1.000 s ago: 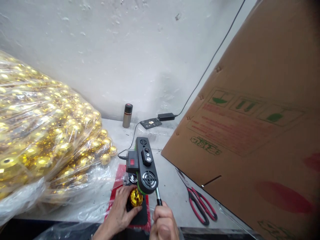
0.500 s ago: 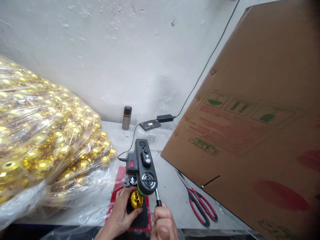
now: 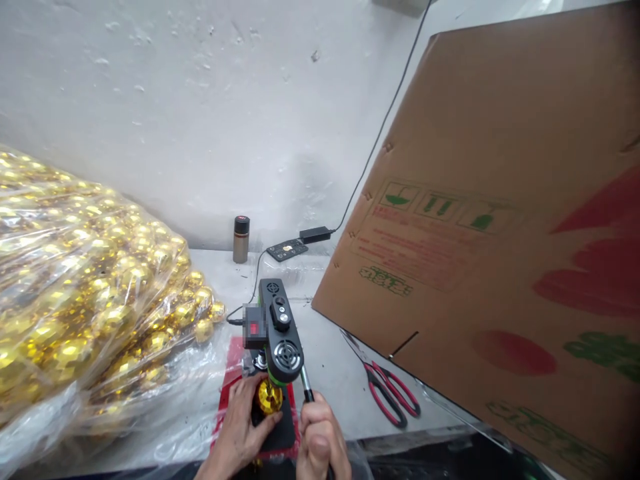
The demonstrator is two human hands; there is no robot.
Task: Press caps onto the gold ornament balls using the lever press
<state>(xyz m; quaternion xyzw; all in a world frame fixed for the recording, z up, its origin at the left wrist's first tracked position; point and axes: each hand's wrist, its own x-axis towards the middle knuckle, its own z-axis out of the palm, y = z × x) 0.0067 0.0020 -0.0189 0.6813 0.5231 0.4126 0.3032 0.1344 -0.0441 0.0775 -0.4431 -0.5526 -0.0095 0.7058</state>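
A gold faceted ball [image 3: 271, 397] sits under the front end of a black and green machine [image 3: 281, 333], above its black base [image 3: 281, 433]. My left hand [image 3: 244, 421] curves round the ball's left side, thumb and fingers gripping it. To the right, my right hand [image 3: 323, 437] is closed round the black grip of the machine's metal lever [image 3: 306, 383]. The machine's base rests on a red sheet [image 3: 225, 393].
At left lies a clear plastic bag [image 3: 75, 300] full of gold balls. A large cardboard box [image 3: 480, 200] leans at right, beside red-handled scissors [image 3: 390, 393]. Behind the machine are a small bottle [image 3: 241, 240], a black patterned card [image 3: 287, 250] and a power adapter [image 3: 315, 233].
The view has shifted to the right, so most things appear further left. Both hands keep their holds on the ball and the lever.
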